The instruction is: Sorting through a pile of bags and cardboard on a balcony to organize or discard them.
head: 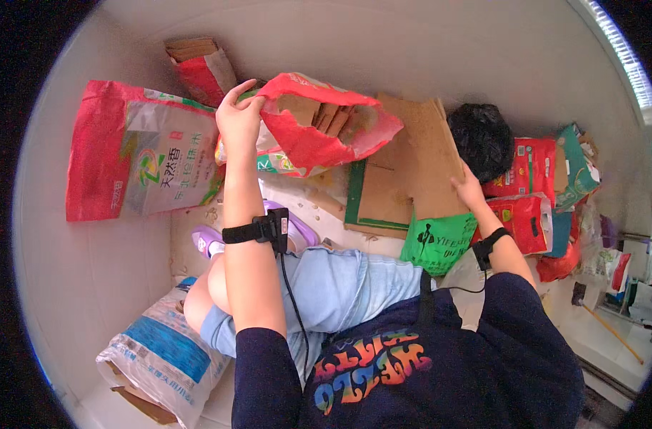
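Observation:
My left hand [240, 115] pinches the rim of a red and white woven rice sack [326, 145], holding its mouth up at one side. Folded brown cardboard pieces [334, 119] lie inside the sack. At the right, my right hand [469, 187] grips the edge of a large flat cardboard sheet [433, 161], which stands tilted beside the sack. Below that sheet, a flattened cardboard box with green edging [382, 195] lies on the floor. A green plastic bag [438, 244] touches the sheet's lower edge.
Another red rice sack [143, 153] stands at the left, with a smaller cardboard-filled sack [200, 72] behind. A black plastic bag [481, 140], red bags [519, 222] and a teal box [575, 171] are at the right. A white and blue sack [165, 354] lies at the lower left.

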Available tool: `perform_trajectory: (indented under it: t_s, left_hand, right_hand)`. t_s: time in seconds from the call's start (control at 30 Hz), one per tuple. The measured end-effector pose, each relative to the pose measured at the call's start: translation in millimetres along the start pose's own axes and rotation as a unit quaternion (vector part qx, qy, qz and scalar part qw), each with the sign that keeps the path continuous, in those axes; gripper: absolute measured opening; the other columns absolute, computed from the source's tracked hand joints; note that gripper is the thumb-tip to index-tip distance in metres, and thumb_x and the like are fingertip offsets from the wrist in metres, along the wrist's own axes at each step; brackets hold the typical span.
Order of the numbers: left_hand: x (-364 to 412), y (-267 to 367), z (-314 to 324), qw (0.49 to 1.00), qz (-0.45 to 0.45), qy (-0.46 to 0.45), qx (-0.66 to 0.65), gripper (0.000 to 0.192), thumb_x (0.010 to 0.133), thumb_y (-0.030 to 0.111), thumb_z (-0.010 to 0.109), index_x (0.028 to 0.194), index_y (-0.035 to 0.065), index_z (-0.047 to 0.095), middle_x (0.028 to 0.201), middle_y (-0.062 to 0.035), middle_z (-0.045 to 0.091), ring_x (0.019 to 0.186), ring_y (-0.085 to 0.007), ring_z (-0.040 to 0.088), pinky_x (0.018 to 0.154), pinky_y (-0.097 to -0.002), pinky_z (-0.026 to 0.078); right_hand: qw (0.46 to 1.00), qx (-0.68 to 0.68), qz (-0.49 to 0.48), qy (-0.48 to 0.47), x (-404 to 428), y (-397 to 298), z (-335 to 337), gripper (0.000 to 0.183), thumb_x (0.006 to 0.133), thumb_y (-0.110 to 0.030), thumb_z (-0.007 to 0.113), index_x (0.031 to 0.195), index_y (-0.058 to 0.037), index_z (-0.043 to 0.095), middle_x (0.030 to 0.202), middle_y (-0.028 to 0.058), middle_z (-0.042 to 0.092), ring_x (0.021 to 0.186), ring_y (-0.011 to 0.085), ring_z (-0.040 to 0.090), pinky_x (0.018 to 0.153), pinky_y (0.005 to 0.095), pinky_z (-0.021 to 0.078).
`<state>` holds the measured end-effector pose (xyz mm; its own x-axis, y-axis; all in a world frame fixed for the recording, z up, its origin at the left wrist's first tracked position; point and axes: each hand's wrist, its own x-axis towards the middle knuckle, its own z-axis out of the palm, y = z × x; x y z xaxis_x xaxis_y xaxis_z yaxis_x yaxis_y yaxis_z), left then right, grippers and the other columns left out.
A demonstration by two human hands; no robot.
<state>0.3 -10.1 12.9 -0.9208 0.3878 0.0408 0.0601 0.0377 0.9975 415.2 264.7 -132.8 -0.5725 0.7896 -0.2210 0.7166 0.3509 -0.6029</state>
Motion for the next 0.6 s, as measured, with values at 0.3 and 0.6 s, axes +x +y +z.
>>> perform_trajectory:
  t_s: [0.3, 0.6]
  left_hand:
    - [9.0, -16.5, -10.7, 0.999, 0.042, 0.011, 0.027, 0.033, 0.071, 0.000, 0.062, 0.104, 0.0005, 0.061, 0.080, -0.0137, 0.068, 0.071, -0.0119, 0.062, 0.066, -0.0246, 0.049]
    - [-5.5, -10.2, -4.9, 0.996, 0.054, 0.007, 0.065, 0.033, 0.070, 0.005, 0.063, 0.102, 0.0004, 0.060, 0.078, -0.0155, 0.067, 0.071, -0.0150, 0.064, 0.066, -0.0270, 0.049]
  right_hand:
    - [0.942, 0.334, 0.012, 0.014, -22.7, -98.2, -175.6, 0.045, 0.084, -0.013, 0.059, 0.124, -0.0013, 0.042, 0.114, 0.0079, 0.056, 0.097, 0.0164, 0.057, 0.083, 0.0290, 0.0464]
    - [0.844, 0.451, -0.080, -0.278, -42.3, -155.6, -99.7, 0.064, 0.083, -0.022, 0.054, 0.136, 0.0016, 0.027, 0.139, 0.0106, 0.034, 0.127, 0.0215, 0.035, 0.106, 0.0333, 0.0251]
